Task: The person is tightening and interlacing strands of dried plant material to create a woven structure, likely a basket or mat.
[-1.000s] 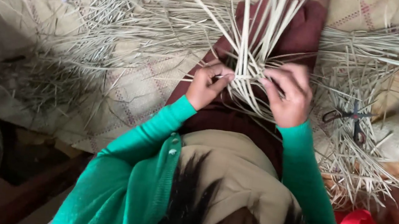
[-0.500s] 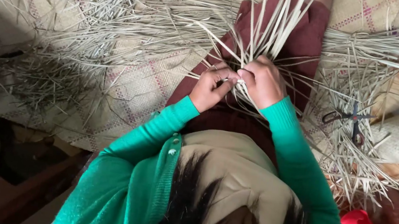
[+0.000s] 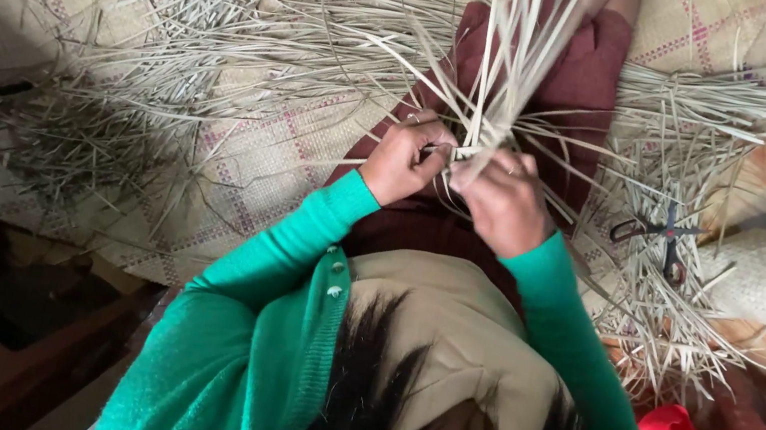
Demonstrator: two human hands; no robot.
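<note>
While your left hand (image 3: 401,159) is pinching the crossing point of the strips (image 3: 492,110) over your lap, keep that pinch tight, since I'd guess that's the only thing stopping the weave from loosening. Your right hand (image 3: 504,203) is closed around the strips just beside it, thumbs nearly touching. The loose ends fan up and away from you toward the far edge of the mat (image 3: 247,175). I'd fold one strip at a time and snug it down against the last crossing before letting go. Don't let the long ends tangle with the loose straw (image 3: 225,50) piled on the mat's left side. Scissors (image 3: 665,237) are lying by the mat's right edge, in the straw.
</note>
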